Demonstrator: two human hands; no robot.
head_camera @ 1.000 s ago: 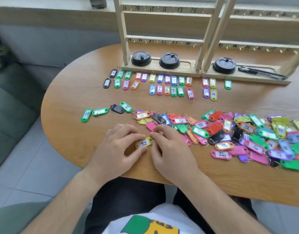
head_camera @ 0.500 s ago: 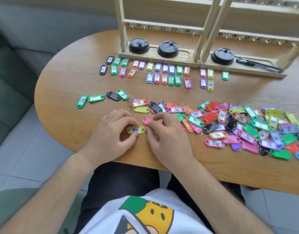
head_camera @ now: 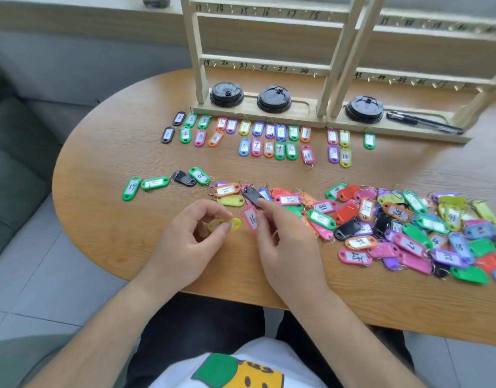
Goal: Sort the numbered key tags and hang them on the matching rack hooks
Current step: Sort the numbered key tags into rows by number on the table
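My left hand pinches a yellow key tag just above the table's front edge. My right hand is beside it, fingers touching a pink tag marked 16; whether it grips that tag is unclear. A big heap of mixed coloured tags spreads to the right. Two neat rows of sorted tags, numbered 1 to 14, lie in front of the wooden rack, whose numbered hooks hang bare.
Three black lids and a black pen sit on the rack's base. Several loose tags, green and black, lie left of the heap. The oval wooden table ends close to my body; a grey sofa is at left.
My hands have parted: the left keeps the yellow tag, lifted a little, while the right has shifted right onto the pink 16 tag. The camera view has also tilted.
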